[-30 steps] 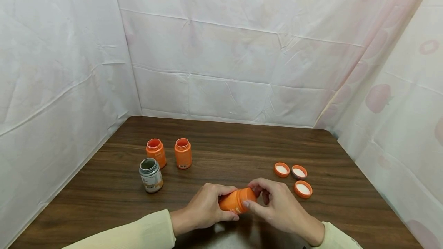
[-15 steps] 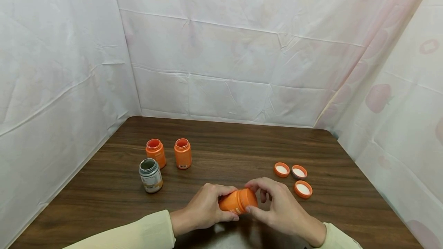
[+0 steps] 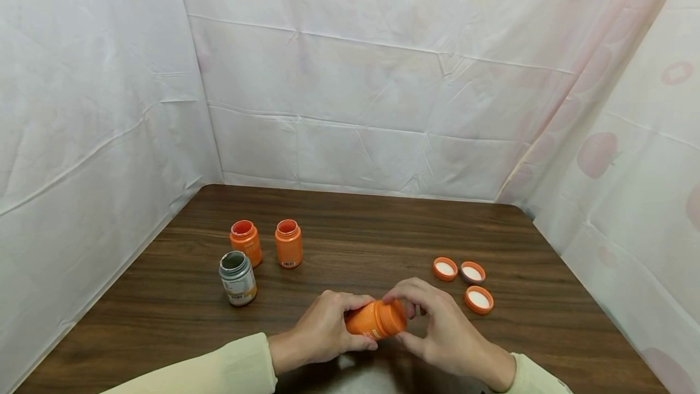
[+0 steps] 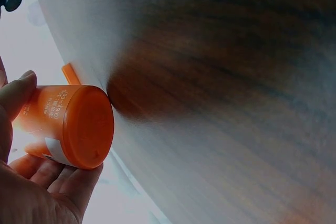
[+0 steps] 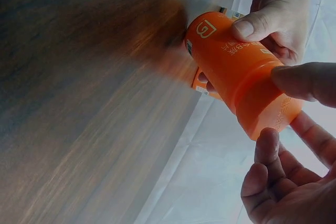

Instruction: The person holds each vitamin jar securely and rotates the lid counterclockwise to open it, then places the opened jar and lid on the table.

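My left hand grips the body of an orange pill bottle, which lies tilted with its capped end toward the right. The orange cap is on the bottle's neck. Thumb and fingers of my right hand pinch the cap at its rim. In the right wrist view the cap sits between the right thumb and fingertips, while the left hand holds the body. The left wrist view shows the bottle's round base close above the table.
Two uncapped orange bottles and an uncapped grey bottle stand at the left of the wooden table. Three caps lie inner side up on the right. White curtains surround the table.
My right fingers and thumb have shifted round the cap, the fingers moving slightly left over its top and the thumb lower. The left hand and the bottle body have stayed in place.
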### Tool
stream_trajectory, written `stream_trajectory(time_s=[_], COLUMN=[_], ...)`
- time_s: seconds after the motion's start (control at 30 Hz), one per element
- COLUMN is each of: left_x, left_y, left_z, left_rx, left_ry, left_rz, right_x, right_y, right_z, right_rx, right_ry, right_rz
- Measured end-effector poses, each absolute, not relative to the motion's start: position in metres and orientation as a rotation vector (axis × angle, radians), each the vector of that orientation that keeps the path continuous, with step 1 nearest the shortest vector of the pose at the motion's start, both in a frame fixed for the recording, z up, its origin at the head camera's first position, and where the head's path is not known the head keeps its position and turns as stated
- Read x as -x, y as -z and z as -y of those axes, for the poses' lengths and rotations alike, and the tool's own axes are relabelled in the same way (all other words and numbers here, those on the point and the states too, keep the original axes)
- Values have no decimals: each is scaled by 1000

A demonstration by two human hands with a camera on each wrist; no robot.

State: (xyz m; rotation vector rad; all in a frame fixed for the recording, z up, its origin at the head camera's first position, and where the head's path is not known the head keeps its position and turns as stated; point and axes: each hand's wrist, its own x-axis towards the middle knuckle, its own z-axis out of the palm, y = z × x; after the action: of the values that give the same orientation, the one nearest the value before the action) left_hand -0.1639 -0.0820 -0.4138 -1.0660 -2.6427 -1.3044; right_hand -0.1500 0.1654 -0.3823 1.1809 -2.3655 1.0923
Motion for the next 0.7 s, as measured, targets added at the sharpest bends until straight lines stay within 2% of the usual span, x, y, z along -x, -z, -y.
stream_trajectory(time_s=[0.3,0.7], left_x=[164,163], left_y=[414,414], left_z=[82,82], left_rx=[1065,1056], left_ry=[1329,1352], left_rz=[2637,2640], right_x=[150,146], right_y=[381,379], right_z=[-165,-163], right_rx=[-1173,-807], right_ry=[-1070,-1081], right_rz=[2368,2626])
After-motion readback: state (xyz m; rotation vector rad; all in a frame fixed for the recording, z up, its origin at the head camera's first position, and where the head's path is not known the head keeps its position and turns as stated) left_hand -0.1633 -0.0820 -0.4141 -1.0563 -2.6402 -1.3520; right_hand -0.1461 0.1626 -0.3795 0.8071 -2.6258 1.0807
